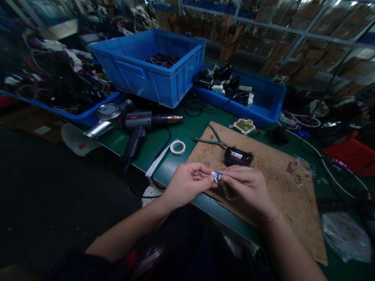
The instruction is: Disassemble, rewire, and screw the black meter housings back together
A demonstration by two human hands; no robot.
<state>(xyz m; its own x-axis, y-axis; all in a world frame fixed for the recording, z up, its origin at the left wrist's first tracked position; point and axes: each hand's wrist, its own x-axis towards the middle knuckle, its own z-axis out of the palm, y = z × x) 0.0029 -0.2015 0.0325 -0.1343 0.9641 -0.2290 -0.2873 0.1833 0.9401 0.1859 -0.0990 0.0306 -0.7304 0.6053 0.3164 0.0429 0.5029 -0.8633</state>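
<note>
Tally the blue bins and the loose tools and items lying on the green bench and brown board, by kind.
Blue bins: 3 (deep crate, shallow tray, left tray)
Heat guns: 1
Pliers: 1
Tape rolls: 1
Black modules on the brown board: 1
Small blue-and-white part, held between left hand and right hand: 1
Total: 8

Two bare hands, left hand (186,183) and right hand (247,187), around one brown board (278,183), one pair of pliers (212,138) and one black pack (238,156) on it, one tape roll (177,147) left of it, one heat gun (143,123) farther left, three blue bins beyond.
</note>
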